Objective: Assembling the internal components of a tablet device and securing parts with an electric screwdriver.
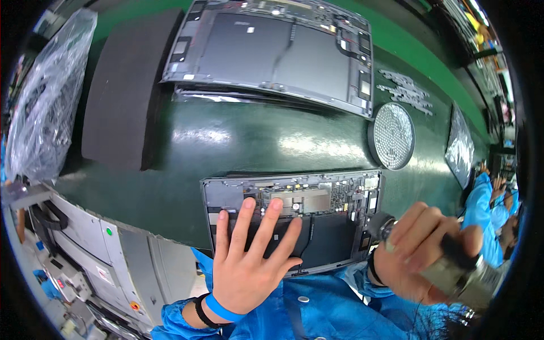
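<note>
An opened tablet-like device (334, 241) lies at the near edge of the bench, its circuit board and black battery exposed. My left hand (252, 263) rests flat across its left and middle part, fingers spread, covering some of the insides. At the device's right side, my right hand (428, 249) is wrapped round what looks like an electric screwdriver (450, 277). The tool's dark nose (381, 225) points left over the device's right edge; its tip contact is not clear. A blue band circles my left wrist.
A second opened device (272, 51) lies at the far side on a stack. To its right are a round dimpled dish (392, 136) and grey strips (405, 90). A black foam block (122, 90) and clear plastic bags (54, 96) stand left. Another person (487, 209) is at far right.
</note>
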A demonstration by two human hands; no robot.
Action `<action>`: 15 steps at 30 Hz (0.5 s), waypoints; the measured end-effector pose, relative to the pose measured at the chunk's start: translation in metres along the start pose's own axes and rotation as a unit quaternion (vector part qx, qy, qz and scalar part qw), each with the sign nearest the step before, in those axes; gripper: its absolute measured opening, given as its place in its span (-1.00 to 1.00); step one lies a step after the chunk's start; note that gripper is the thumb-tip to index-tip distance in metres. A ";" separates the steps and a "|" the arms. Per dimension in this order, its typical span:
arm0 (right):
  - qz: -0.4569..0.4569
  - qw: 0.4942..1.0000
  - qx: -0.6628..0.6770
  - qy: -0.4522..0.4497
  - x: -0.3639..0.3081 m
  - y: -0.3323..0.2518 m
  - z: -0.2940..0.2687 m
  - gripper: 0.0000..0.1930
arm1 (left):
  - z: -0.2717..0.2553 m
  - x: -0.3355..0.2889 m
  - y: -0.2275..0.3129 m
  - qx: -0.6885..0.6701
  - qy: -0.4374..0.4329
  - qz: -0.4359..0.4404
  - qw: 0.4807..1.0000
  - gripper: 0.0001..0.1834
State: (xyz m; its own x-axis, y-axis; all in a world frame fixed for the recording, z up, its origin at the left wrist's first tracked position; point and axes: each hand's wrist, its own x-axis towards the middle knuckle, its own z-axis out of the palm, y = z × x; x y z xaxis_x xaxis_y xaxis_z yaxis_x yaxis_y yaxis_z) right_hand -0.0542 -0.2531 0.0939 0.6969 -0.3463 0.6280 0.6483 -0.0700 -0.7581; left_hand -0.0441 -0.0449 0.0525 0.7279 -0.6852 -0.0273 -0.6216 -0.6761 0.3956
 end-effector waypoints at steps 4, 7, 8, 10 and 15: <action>0.017 0.987 0.081 -0.138 -0.009 0.024 0.013 -0.67 | 0.011 -0.007 -0.009 -0.033 0.020 -0.008 0.999 -0.41; 0.041 0.974 0.140 -0.173 -0.019 0.032 0.022 -0.76 | 0.018 -0.008 -0.010 -0.027 0.050 -0.002 0.998 -0.44; 0.048 0.974 0.150 -0.161 -0.022 0.033 0.024 -0.80 | 0.021 -0.009 -0.010 -0.024 0.062 -0.007 0.998 -0.47; 0.070 0.969 0.126 -0.199 -0.021 0.027 0.019 -0.80 | 0.023 -0.010 -0.010 -0.038 0.067 -0.009 0.997 -0.48; 0.106 0.956 0.094 -0.258 -0.015 0.028 0.019 -0.81 | 0.024 -0.010 -0.010 -0.043 0.069 -0.009 0.997 -0.50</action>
State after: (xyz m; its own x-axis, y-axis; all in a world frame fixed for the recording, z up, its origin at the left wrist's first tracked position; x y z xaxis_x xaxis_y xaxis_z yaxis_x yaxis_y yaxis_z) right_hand -0.0407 -0.2322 0.0664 0.8457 0.1768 0.5035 0.4854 0.1370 -0.8635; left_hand -0.0520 -0.0380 0.0269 0.7754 -0.6252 0.0885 -0.5851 -0.6588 0.4728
